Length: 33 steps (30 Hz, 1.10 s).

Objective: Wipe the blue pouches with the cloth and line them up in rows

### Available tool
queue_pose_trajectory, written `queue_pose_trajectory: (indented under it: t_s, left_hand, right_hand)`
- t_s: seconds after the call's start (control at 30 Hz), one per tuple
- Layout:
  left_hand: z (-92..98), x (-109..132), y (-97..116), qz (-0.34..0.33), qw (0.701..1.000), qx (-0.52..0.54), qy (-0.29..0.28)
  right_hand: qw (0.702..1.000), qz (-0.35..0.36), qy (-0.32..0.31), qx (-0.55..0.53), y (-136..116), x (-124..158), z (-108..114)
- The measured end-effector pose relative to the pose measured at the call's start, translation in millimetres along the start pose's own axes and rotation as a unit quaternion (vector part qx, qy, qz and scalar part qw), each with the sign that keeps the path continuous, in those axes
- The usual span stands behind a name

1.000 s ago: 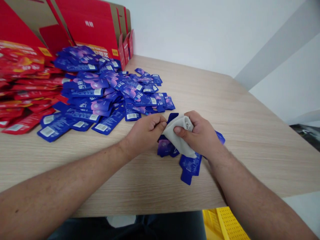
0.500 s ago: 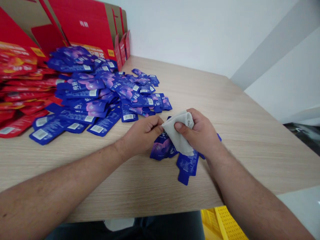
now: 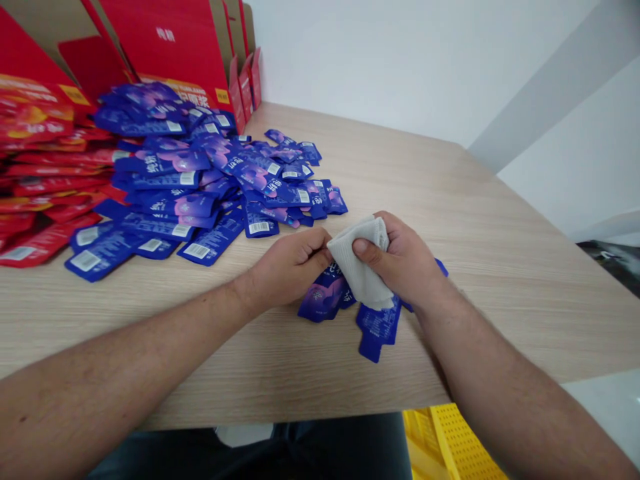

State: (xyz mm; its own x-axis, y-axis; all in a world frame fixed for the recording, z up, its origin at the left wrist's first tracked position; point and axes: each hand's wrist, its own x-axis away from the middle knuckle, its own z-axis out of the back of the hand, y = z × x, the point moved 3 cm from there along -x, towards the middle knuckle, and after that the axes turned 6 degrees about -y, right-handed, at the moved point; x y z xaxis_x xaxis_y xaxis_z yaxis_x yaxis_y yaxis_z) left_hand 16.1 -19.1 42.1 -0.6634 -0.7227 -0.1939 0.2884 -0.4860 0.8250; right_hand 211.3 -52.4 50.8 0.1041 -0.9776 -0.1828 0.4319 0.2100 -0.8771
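My right hand (image 3: 400, 257) is closed around a folded white cloth (image 3: 360, 267), thumb on top. The cloth lies against the upper part of a blue and purple pouch (image 3: 321, 299), hiding some of it. Thumb and fingers of my left hand (image 3: 293, 265) pinch that pouch near its top, beside the cloth's left corner. Beneath the hands, more blue pouches rest on the table; one spouted pouch (image 3: 379, 328) points toward me, partly under the cloth. Another pokes out past my right wrist.
A large heap of blue pouches (image 3: 200, 173) spreads over the table (image 3: 240, 360) at the left. Red pouches (image 3: 50, 180) are stacked beside it, with red cardboard boxes (image 3: 175, 47) behind. A yellow plastic crate (image 3: 460, 443) stands below the front edge, and a white wall (image 3: 380, 67) rises behind.
The view has shifted slightly. Both hands keep their grips, and the cloth stays at about the same place against the pouch.
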Motion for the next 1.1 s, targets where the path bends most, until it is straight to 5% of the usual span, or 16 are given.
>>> queue_pose_trajectory:
  t_s: [0.23, 0.4, 0.57, 0.67, 0.83, 1.0, 1.1]
  left_hand:
    - [-0.5, -0.5, 3.9, -0.018, 1.000, 0.005, -0.021]
    - [-3.5, -2.0, -2.3, 0.061, 0.995, 0.062, 0.042]
    - [-13.3, -2.2, -9.9, 0.179, 0.937, 0.278, 0.117]
    - [-15.7, -2.7, -9.3, 0.191, 0.919, 0.321, 0.124]
    - [-10.8, -2.3, -8.7, 0.147, 0.940, 0.271, 0.148]
    - [-12.1, -2.1, -6.2, 0.172, 0.935, 0.285, 0.125]
    - [-11.9, -2.8, -6.0, 0.168, 0.940, 0.262, 0.136]
  right_hand:
    - [1.000, -0.005, 0.011, -0.010, 2.5, -0.5, 2.5]
    - [0.983, 0.063, 0.081, 0.154, -11.6, 4.1, -1.1]
    - [0.960, 0.151, -0.002, 0.234, -23.5, 10.7, -19.1]
    - [0.960, 0.140, 0.052, 0.237, -22.3, 10.1, -16.3]
    - [0.953, 0.187, -0.070, 0.228, -22.8, 11.6, -25.5]
    - [0.960, 0.162, 0.024, 0.225, -23.3, 12.8, -20.9]
    - [0.954, 0.175, -0.065, 0.233, -21.2, 12.5, -26.8]
